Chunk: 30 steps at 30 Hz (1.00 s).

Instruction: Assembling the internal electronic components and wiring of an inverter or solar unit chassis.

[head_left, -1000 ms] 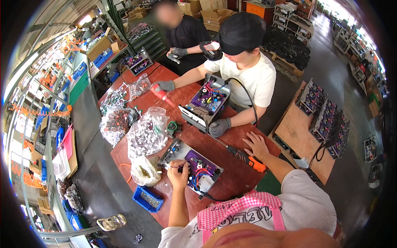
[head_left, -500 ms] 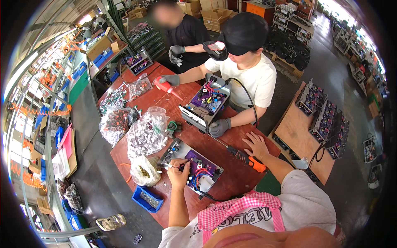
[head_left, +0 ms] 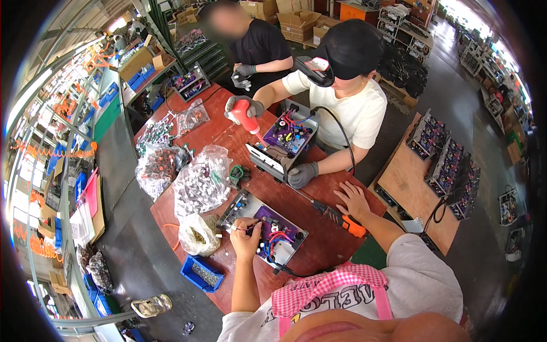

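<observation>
In front of me on the red table lies an opened metal-cased device with a purple circuit board and red and blue wires. My left hand is over the device's left part, beside the board, its fingers pinched together. Something small and dark shows at the fingertips, too small to name. To the right, my right hand lies flat on the tabletop with its fingers spread. Just below it is an orange-and-black electric screwdriver, its shaft pointing up and left.
Opposite, a co-worker's gloved hand tilts a red squeeze bottle over a second opened device. Plastic bags of small parts crowd the table's left side, near a blue bin of small metal pieces. Several boards stand on a wooden platform at right.
The co-worker's red bottle has moved right and its nozzle has come down to the second device. My hands have stayed in about the same places.
</observation>
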Available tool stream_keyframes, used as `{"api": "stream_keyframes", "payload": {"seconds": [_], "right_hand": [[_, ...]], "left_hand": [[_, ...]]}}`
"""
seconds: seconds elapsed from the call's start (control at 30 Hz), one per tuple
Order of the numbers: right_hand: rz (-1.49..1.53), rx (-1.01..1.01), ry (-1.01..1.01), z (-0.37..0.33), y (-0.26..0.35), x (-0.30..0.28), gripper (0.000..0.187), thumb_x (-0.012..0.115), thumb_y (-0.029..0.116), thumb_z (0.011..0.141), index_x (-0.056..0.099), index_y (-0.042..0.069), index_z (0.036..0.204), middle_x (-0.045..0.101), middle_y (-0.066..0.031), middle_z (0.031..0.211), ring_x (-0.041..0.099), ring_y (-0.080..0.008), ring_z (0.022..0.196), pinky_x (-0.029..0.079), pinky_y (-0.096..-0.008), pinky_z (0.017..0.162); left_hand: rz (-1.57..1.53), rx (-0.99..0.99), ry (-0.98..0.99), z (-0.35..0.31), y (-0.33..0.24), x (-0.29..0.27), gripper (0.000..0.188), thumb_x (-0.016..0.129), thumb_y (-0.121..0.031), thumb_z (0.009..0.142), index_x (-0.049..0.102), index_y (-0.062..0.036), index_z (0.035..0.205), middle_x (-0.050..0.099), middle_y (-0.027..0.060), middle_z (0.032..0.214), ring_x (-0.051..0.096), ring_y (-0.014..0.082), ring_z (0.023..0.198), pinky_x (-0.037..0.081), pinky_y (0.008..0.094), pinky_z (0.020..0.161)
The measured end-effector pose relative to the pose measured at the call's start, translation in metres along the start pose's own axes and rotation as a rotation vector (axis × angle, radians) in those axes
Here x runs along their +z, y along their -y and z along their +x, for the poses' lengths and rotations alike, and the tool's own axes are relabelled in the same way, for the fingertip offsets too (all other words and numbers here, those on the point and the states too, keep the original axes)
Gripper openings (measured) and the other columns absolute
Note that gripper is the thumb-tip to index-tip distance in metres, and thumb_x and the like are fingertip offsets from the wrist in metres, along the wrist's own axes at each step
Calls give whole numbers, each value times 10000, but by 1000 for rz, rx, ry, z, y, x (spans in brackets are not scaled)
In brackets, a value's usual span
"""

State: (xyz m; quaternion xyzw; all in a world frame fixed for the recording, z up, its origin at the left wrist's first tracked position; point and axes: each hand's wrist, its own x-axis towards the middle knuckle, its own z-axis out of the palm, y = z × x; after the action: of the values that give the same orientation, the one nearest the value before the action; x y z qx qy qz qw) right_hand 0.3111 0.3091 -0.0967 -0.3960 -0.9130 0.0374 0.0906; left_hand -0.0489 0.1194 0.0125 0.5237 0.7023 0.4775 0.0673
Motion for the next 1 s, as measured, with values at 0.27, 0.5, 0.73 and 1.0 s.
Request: {"api": "stream_keyframes", "payload": {"seconds": [0.27,0.5,0.73,1.0], "right_hand": [[21,7,6,0,1,-1,578,656,395,865,503,232,1398,393,-96,1516,304,-296,1435,250,-490,1150],[30,6,8,1,0,-2,571,652,385,871,502,228,1399,392,-99,1515,310,-301,1431,255,-493,1150],[22,3,3,3,0,-1,582,651,397,864,501,228,1400,394,-101,1513,312,-304,1429,255,-493,1151],[11,1,-3,3,0,-2,582,656,401,861,505,232,1397,397,-91,1512,312,-296,1430,253,-493,1150]], "left_hand": [[19,-12,7,1,-3,-1,127,769,-71,763,680,-50,852,676,118,866,658,266,797,516,357,736],[-1,-5,-1,2,-4,0,130,771,-72,762,678,-52,852,674,117,868,658,264,797,517,360,735],[0,-3,4,3,-1,1,141,774,-69,760,674,-56,859,678,117,862,656,266,799,517,359,734],[-5,-3,3,3,-1,0,146,785,-90,762,685,-56,862,669,125,879,658,274,797,526,363,719]]}}
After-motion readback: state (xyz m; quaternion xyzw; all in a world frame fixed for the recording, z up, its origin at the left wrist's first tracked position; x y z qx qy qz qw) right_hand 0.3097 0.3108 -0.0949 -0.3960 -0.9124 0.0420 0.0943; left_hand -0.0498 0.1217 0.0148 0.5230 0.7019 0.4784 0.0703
